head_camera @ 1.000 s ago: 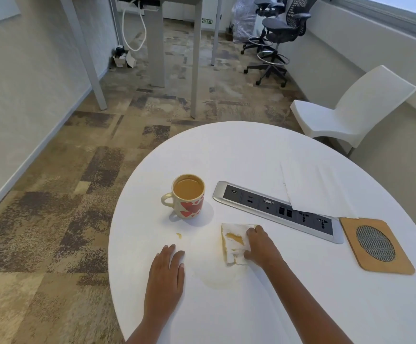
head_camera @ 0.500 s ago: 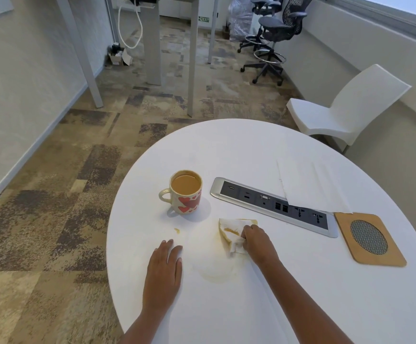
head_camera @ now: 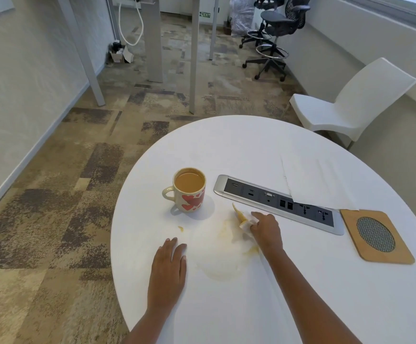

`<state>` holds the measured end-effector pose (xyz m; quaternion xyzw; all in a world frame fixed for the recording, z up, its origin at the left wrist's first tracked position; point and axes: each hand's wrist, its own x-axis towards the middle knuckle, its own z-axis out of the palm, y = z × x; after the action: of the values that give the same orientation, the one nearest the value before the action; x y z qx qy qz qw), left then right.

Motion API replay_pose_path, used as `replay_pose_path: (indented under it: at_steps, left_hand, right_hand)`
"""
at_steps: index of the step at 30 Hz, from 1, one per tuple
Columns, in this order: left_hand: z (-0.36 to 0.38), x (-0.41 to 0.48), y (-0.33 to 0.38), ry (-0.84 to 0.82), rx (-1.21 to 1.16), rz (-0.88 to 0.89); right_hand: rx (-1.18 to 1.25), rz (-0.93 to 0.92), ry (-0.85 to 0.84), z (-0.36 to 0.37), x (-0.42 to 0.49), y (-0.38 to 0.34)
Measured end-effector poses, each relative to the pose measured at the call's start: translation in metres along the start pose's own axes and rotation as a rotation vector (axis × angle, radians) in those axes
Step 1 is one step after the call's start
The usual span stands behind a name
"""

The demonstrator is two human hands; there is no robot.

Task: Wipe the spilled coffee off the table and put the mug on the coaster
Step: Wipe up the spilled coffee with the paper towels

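light: bright, even, filling scene | shadow: mug (head_camera: 189, 189) casting soft one rightward | edges: wide-angle lens bending walls (head_camera: 16, 95)

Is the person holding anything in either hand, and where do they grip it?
The right hand grips a crumpled, coffee-stained tissue under its fingers, stained tip poking out. The left hand rests flat on the table, holding nothing.

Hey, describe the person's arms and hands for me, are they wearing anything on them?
The left hand and right hand are bare, without gloves, and no rings are visible. The left forearm and right forearm are bare to the frame's edge: no sleeves, watch or bracelet.
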<state>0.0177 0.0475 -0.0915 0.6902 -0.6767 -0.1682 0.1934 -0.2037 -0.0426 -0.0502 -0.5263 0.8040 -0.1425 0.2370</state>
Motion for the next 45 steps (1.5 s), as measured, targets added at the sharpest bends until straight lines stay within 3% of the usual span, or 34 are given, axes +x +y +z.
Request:
replay_pose_path:
  at_steps: [9, 12, 17, 20, 22, 25, 27, 30, 34, 37, 45]
  left_hand:
    - [0.002, 0.001, -0.002, 0.015, 0.005, 0.005]
    - [0.003, 0.001, -0.002, 0.017, 0.001, 0.003]
    - [0.002, 0.001, -0.002, 0.023, -0.006, 0.014]
    - [0.001, 0.000, -0.002, 0.016, -0.005, 0.015]
    - [0.001, 0.000, -0.001, 0.017, 0.001, 0.019]
    - [0.000, 0.000, 0.000, 0.019, -0.003, 0.029]
    - [0.001, 0.000, -0.001, 0.030, -0.001, 0.038]
    - [0.000, -0.001, 0.000, 0.043, 0.000, 0.051]
    - [-0.002, -0.002, 0.002, 0.062, 0.008, 0.065]
    - [-0.004, -0.003, 0.003, 0.067, 0.010, 0.072]
    - [0.000, 0.000, 0.007, 0.110, -0.188, -0.027]
  right_hand:
    - [-0.308, -0.206, -0.092, 0.029, -0.018, -0.013]
    - [-0.425, -0.378, -0.157, 0.038, -0.030, -0.010]
    - [-0.526, -0.833, -0.073, 0.012, -0.040, 0.008]
    - [-0.563, -0.950, -0.078, -0.011, -0.028, 0.025]
    - [-0.575, -0.901, -0.113, -0.021, -0.019, 0.038]
    - [-0.649, -0.628, -0.152, -0.026, -0.011, 0.060]
    - [-0.561, -0.407, -0.166, -0.023, -0.016, 0.068]
    - [-0.421, -0.214, -0.105, -0.006, -0.036, 0.060]
    - [-0.368, -0.104, -0.087, 0.020, -0.068, 0.033]
    - [-0.336, -0.160, -0.139, 0.038, -0.087, 0.011]
    - [0.548, 0.116, -0.108, 0.008, -0.101, 0.002]
